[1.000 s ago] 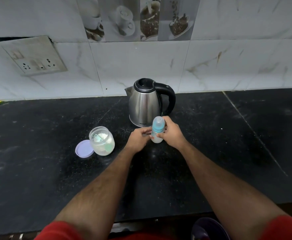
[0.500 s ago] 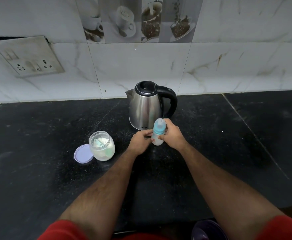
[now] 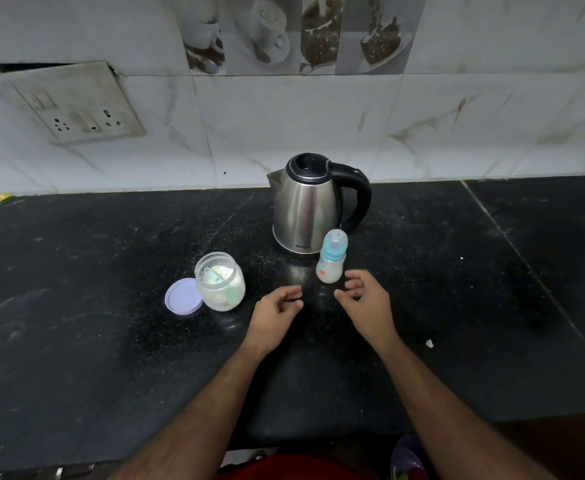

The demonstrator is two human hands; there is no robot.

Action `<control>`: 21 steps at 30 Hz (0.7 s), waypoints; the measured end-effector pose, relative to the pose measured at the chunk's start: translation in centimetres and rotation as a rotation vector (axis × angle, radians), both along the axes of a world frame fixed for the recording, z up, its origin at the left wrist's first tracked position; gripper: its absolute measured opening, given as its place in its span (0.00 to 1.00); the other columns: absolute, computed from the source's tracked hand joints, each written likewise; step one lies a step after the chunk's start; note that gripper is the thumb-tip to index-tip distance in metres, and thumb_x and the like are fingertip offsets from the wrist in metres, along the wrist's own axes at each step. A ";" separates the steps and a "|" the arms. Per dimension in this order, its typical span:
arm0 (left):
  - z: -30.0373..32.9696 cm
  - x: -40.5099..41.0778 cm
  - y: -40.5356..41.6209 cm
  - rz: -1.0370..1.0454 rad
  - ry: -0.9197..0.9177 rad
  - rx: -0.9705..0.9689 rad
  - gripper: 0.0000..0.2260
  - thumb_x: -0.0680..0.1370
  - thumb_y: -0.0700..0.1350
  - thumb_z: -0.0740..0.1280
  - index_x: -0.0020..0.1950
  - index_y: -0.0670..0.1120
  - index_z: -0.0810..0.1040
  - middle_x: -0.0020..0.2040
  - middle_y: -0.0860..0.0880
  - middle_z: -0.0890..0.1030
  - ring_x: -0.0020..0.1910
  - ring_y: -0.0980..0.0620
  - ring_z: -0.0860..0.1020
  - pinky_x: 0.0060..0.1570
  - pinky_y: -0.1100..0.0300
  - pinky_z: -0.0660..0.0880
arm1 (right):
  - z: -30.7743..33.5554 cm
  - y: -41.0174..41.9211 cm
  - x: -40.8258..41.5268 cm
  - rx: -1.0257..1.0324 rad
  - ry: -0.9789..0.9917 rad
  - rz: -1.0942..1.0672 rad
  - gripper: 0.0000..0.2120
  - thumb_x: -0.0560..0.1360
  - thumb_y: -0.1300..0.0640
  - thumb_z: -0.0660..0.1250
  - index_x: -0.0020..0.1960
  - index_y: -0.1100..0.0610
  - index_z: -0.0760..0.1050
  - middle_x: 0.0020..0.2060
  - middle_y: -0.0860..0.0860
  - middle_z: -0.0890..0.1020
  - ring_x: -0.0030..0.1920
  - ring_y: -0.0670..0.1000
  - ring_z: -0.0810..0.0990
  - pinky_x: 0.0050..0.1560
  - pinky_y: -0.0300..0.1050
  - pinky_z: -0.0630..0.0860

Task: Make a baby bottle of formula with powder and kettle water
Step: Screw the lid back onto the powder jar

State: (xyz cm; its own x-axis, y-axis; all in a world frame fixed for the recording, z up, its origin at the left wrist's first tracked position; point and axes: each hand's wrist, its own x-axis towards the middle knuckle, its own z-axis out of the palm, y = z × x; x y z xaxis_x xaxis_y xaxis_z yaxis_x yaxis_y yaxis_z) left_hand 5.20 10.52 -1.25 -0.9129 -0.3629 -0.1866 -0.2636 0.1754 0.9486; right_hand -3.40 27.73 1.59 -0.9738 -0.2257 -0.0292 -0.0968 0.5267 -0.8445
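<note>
Baby bottle (image 3: 331, 257) stands upright on the black speckled tabletop (image 3: 111, 341), long axis vertical, capped teat end up, just in front of the steel kettle (image 3: 306, 206). Both hands hold nothing: left hand (image 3: 277, 315) and right hand (image 3: 365, 303) hover apart, fingers loosely curled, just short of the bottle. Clear plastic powder jar (image 3: 220, 280) sits to the left, its round lilac lid (image 3: 183, 295) touching it

We see a brushed-steel kettle with black lid and handle (image 3: 306, 209), a milky-white baby bottle with teal collar (image 3: 331, 258), a clear jar of white powder (image 3: 220, 281) holding what seems a pale green scoop, a lilac round lid (image 3: 183, 295), a speckled black stone counter (image 3: 111, 271).
</note>
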 end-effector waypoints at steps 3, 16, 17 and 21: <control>-0.7 2.8 -0.7 0.035 -0.006 0.018 0.14 0.79 0.39 0.68 0.64 0.48 0.79 0.59 0.52 0.83 0.51 0.62 0.81 0.56 0.58 0.79 | -1.0 -1.1 2.6 -0.004 -0.095 0.114 0.16 0.72 0.60 0.76 0.58 0.56 0.78 0.47 0.51 0.81 0.44 0.45 0.80 0.46 0.32 0.75; -0.9 10.4 -9.2 0.383 0.005 -0.011 0.12 0.74 0.35 0.74 0.53 0.49 0.81 0.51 0.50 0.85 0.45 0.61 0.83 0.58 0.57 0.79 | -2.8 -10.7 5.9 -0.015 -0.126 0.371 0.18 0.71 0.65 0.74 0.60 0.56 0.78 0.52 0.53 0.81 0.47 0.46 0.81 0.51 0.36 0.78; -0.7 10.3 -10.0 0.406 0.012 -0.016 0.13 0.73 0.35 0.75 0.54 0.48 0.81 0.52 0.49 0.85 0.47 0.59 0.83 0.58 0.59 0.78 | -2.7 -11.4 5.6 -0.007 -0.128 0.381 0.21 0.71 0.66 0.72 0.63 0.56 0.76 0.54 0.54 0.81 0.49 0.48 0.81 0.54 0.41 0.79; 0.5 8.8 -12.7 0.392 0.016 -0.077 0.30 0.68 0.40 0.80 0.68 0.45 0.75 0.61 0.51 0.80 0.58 0.55 0.80 0.56 0.68 0.75 | -2.2 -14.1 4.2 0.058 -0.146 0.441 0.31 0.72 0.68 0.68 0.73 0.56 0.66 0.65 0.56 0.76 0.59 0.52 0.78 0.60 0.45 0.76</control>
State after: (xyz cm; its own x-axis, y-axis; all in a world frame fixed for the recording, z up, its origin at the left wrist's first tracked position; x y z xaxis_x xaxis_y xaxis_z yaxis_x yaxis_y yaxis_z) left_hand 13.99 -2.16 -0.79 -0.7053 -0.6965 -0.1321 -0.3099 0.1353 0.9411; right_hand 0.75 13.61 -0.63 -0.7700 -0.6108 -0.1842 -0.2039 0.5092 -0.8361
